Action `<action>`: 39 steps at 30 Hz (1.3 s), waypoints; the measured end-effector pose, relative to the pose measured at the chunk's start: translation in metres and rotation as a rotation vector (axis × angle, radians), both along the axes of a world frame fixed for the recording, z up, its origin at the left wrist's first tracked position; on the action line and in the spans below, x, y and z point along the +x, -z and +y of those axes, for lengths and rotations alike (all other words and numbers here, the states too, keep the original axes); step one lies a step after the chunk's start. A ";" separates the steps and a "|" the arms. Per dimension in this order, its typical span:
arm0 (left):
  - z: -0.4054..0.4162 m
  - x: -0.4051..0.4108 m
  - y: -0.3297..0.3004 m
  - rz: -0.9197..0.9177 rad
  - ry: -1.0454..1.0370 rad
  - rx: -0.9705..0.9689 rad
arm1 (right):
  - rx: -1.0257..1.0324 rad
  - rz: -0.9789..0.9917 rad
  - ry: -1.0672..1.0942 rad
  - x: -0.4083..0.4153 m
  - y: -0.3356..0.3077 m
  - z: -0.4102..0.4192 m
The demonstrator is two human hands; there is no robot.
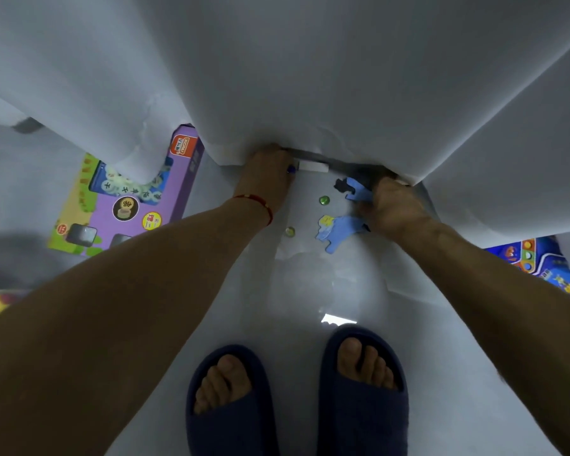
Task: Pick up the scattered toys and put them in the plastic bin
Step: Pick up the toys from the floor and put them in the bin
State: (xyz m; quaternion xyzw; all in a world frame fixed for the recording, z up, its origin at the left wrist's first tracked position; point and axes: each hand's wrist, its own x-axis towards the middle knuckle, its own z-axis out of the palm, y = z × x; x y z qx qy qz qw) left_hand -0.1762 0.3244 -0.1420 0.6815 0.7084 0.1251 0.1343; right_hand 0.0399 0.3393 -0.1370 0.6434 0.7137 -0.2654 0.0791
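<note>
Both my arms reach down to the floor at the hem of a hanging white cloth (310, 77). My right hand (395, 205) grips a blue puzzle piece (359, 192) with a black part. A second blue puzzle piece (338, 230) with a yellow patch lies just beside it. A green marble (324, 200) and a pale marble (289, 231) lie on the floor between my hands. My left hand (267, 174) is at the cloth's hem, its thumb by a white stick with a blue end (311, 166); its fingertips are hidden under the cloth. No bin is in view.
A purple game box (135, 205) lies on the floor at the left, half under the cloth. A colourful blue box (540, 261) shows at the right edge. My feet in dark blue slippers (297, 396) stand just behind the toys on the glossy pale floor.
</note>
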 end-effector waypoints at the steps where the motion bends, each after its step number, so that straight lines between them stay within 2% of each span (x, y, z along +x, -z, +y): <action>1: -0.004 -0.001 -0.001 -0.027 -0.013 -0.013 | -0.013 0.013 -0.037 0.004 -0.005 -0.001; 3: -0.018 -0.003 -0.006 -0.119 -0.094 -0.036 | 0.036 0.036 -0.162 0.012 -0.023 -0.003; 6: -0.053 -0.002 -0.017 -0.242 -0.254 -0.001 | 0.395 0.088 -0.310 0.019 -0.035 -0.011; 8: -0.077 0.004 -0.023 -0.309 -0.281 0.002 | 0.403 0.042 -0.400 0.014 -0.038 -0.026; 10: -0.093 0.015 -0.024 -0.355 -0.271 -0.003 | 0.266 0.001 -0.459 -0.003 -0.037 -0.033; 12: -0.099 0.025 -0.016 -0.335 -0.231 0.002 | 0.237 0.108 -0.468 -0.026 -0.026 -0.030; 16: -0.098 0.037 -0.003 -0.249 -0.118 -0.056 | 0.048 -0.026 -0.449 -0.059 -0.014 -0.027; 19: -0.097 0.038 -0.001 -0.193 -0.032 -0.044 | 0.079 -0.098 -0.485 -0.059 -0.011 -0.028; 22: -0.098 0.032 0.001 -0.179 -0.051 0.009 | 0.097 0.029 -0.431 -0.048 -0.021 -0.027; 25: -0.106 0.025 -0.008 -0.336 -0.210 -0.024 | 0.214 0.092 -0.535 -0.035 -0.025 -0.045; 27: -0.114 0.024 -0.017 -0.510 -0.405 -0.068 | 0.334 0.025 -0.642 -0.029 -0.016 -0.064; 29: -0.124 0.023 -0.024 -0.676 -0.587 -0.087 | 0.351 -0.088 -0.711 -0.027 -0.012 -0.080; 33: -0.152 0.021 -0.036 -0.856 -0.740 -0.138 | 0.449 -0.114 -0.706 -0.020 -0.009 -0.089; 39: -0.194 0.017 -0.060 -1.062 -0.897 -0.179 | 0.253 -0.024 -0.548 -0.012 -0.021 -0.096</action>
